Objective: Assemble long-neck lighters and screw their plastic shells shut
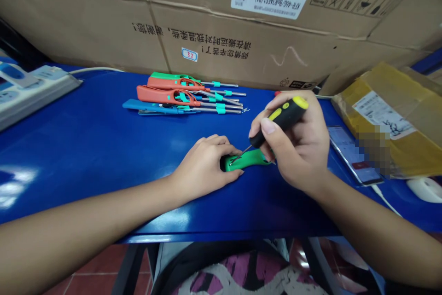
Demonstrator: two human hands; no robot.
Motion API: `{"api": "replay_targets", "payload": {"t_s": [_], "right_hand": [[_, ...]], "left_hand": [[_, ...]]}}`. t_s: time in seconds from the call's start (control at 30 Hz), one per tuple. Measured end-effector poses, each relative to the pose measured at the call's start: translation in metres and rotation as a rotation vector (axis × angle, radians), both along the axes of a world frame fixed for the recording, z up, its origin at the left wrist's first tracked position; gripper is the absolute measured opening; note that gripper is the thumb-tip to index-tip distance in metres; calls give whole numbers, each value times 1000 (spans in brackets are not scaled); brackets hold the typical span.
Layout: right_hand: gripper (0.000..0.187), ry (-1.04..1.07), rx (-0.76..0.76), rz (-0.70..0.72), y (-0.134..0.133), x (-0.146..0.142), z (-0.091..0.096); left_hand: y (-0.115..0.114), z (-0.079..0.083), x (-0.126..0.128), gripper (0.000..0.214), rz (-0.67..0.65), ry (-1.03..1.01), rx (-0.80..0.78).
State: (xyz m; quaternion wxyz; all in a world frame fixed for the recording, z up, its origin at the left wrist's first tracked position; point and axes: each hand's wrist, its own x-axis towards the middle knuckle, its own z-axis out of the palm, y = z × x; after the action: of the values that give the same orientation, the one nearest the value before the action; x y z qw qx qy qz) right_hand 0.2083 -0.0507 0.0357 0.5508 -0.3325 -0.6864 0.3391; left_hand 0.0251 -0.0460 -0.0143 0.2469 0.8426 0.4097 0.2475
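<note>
Flat on the blue table (86, 147) lies a green lighter (250, 159), its handle end between the thumb and fingers of my left hand (203, 166). A black and yellow screwdriver (283, 120) is gripped in my right hand (307, 147). It slants down to the left, and its thin shaft reaches the green handle near my left fingertips. Whether the tip sits in a screw is too small to tell. My right hand hides the far end of the lighter.
Several orange, blue and green long-nosed lighters (169, 95) are heaped behind my hands. A large cardboard box (113, 23) closes off the back. A power strip (37, 90) stands left; a phone (352, 152), a taped parcel (397, 101) and a white rounded object (426, 189) lie right.
</note>
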Motion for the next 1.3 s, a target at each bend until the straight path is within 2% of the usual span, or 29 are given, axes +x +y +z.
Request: {"api": "replay_targets", "payload": {"t_s": [0.47, 1.1, 1.17, 1.3], "right_hand": [[16, -71, 42, -38, -5, 3, -6], [19, -80, 8, 21, -2, 3, -12], [26, -86, -4, 30, -1, 2, -12], [54, -147, 17, 43, 3, 5, -4]], "left_hand": [[0, 0, -1, 19, 2, -17, 0], [0, -1, 1, 19, 8, -11, 12], [0, -1, 1, 20, 8, -6, 17], [0, -1, 1, 17, 12, 9, 21]]}}
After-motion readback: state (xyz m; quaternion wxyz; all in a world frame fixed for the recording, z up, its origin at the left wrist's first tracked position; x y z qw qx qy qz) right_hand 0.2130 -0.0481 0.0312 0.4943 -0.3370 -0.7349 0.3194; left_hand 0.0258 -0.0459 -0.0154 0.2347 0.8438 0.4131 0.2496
